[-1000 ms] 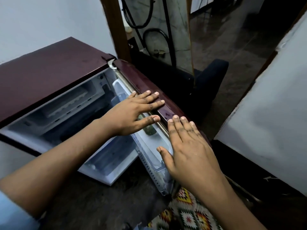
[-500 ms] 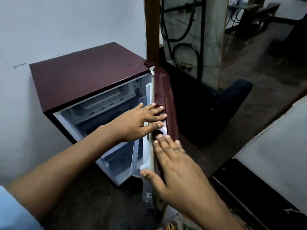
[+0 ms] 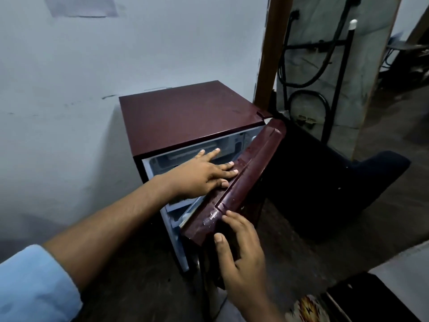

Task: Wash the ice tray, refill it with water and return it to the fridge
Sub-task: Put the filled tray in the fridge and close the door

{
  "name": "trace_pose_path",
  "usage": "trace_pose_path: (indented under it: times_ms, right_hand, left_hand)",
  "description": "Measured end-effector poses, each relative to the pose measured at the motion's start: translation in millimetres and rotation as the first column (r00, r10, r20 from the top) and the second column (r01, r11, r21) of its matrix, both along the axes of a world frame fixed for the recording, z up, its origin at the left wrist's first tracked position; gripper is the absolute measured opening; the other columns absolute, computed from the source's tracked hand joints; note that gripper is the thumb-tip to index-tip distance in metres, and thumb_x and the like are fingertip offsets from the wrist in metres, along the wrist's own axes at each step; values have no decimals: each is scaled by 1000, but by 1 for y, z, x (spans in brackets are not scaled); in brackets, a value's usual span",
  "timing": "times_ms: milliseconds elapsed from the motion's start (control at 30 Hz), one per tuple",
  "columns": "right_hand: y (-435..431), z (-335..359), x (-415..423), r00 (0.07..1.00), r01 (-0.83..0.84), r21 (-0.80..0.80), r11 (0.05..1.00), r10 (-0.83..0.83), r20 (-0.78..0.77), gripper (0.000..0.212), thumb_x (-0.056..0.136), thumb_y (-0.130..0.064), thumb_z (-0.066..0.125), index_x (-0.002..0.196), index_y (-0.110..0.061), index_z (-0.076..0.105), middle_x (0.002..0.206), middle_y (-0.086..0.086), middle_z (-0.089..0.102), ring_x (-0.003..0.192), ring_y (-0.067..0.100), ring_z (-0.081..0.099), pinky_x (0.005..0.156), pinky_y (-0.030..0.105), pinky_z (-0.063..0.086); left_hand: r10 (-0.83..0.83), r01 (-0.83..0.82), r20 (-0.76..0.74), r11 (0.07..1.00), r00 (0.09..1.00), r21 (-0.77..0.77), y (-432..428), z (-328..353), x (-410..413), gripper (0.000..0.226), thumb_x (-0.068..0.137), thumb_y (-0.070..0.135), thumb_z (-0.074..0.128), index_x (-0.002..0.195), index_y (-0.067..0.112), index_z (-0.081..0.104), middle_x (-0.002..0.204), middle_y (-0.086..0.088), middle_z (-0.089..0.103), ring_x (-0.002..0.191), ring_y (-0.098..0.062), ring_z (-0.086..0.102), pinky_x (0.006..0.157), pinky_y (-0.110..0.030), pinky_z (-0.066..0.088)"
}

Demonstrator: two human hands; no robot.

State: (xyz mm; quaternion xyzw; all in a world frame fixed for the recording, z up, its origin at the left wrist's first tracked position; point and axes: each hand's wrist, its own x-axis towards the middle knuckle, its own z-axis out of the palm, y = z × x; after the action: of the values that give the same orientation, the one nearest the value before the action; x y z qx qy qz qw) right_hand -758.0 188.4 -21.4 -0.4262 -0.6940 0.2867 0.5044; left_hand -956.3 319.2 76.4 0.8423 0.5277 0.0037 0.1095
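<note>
A small maroon fridge (image 3: 185, 112) stands against the white wall with its door (image 3: 246, 173) part-way closed, leaving a narrow gap. My left hand (image 3: 199, 175) lies flat with straight fingers on the door's top edge, in front of the pale freezer compartment (image 3: 185, 156). Lower down, my right hand (image 3: 241, 252) presses flat against the door's outer face near its edge. The ice tray is not visible; the dim interior is mostly hidden behind the door and my left hand.
A wooden door frame (image 3: 267, 56) rises right of the fridge, with black cables (image 3: 308, 101) behind it. A dark blue chair (image 3: 362, 177) sits on the floor to the right. A patterned mat (image 3: 308, 307) lies by my feet.
The fridge door has swung further towards closed under both hands. My view has pulled back and up, so the fridge looks smaller.
</note>
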Motion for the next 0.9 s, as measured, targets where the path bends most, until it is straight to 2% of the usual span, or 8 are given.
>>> trace_pose_path:
  times_ms: [100, 167, 300, 367, 467, 633, 800, 900]
  right_hand:
    - [-3, -19, -26, 982, 42, -303, 952, -96, -164, 20, 92, -42, 65, 111, -36, 60, 118, -9, 60, 110, 5, 62, 87, 19, 50]
    - [3, -29, -38, 977, 31, -457, 889, -123, -172, 29, 91, -62, 58, 98, -34, 55, 99, -3, 64, 87, 3, 62, 72, 13, 45]
    - [16, -55, -58, 980, 4, -577, 817, -119, -160, 37, 95, -58, 54, 89, -21, 54, 74, -2, 60, 59, 3, 51, 59, 22, 42]
    - [23, -72, -67, 971, -59, -600, 798, -94, -221, 53, 96, -65, 56, 83, -14, 56, 68, -2, 55, 60, 5, 50, 60, 33, 45]
    - [33, -89, -81, 955, -178, -590, 788, -7, -297, 72, 92, -72, 55, 71, -4, 58, 65, 3, 56, 64, 18, 53, 62, 42, 44]
    - [50, -86, -99, 922, -322, -566, 759, 117, -369, 57, 92, -67, 57, 58, -22, 54, 58, 2, 48, 58, 19, 43, 62, 38, 34]
    - [60, -86, -123, 928, -289, -546, 786, 90, -361, 54, 97, -50, 52, 49, -25, 45, 51, -4, 41, 49, 10, 36, 51, 29, 28]
    - [70, -90, -148, 928, -290, -522, 802, 104, -357, 69, 94, -61, 49, 51, -8, 43, 50, 4, 41, 48, 17, 37, 50, 31, 28]
  left_hand:
    - [20, -18, -54, 999, 998, 45, 2, 1, -15, 50, 112, 47, 37, 161, 44, 32, 173, 12, 23, 163, -27, -9, 131, -57, -4]
    - [33, -24, -102, 995, 994, 95, 3, 0, -24, 52, 111, 51, 37, 162, 44, 32, 173, 7, 25, 164, -30, -3, 131, -58, 1]
    - [102, -109, 60, 984, 993, 138, 6, 0, -43, 51, 109, 46, 48, 158, 29, 46, 167, 1, 41, 160, -25, 23, 130, -53, 17]
    - [198, -215, 135, 968, 971, 128, 13, 0, -62, 51, 110, 48, 43, 153, 24, 53, 163, -2, 47, 156, -25, 33, 129, -54, 23]
    - [407, -410, 49, 909, 912, 77, 24, 1, -96, 67, 109, 62, 24, 161, 24, 40, 171, -6, 31, 161, -34, 17, 130, -59, 10]
    - [636, -637, -37, 770, 771, -47, 42, 8, -144, 98, 83, 87, -1, 166, 40, 19, 177, -9, 2, 160, -45, -8, 125, -64, -9]
    - [758, -686, 141, 640, 636, -348, 36, 20, -145, 89, 94, 86, 12, 168, 37, 4, 176, -3, -12, 160, -35, -19, 128, -54, -12]
    - [797, -680, 213, 597, 565, -426, 38, 18, -150, 95, 89, 92, 18, 167, 40, 4, 176, 3, -13, 161, -29, -20, 129, -53, -12]
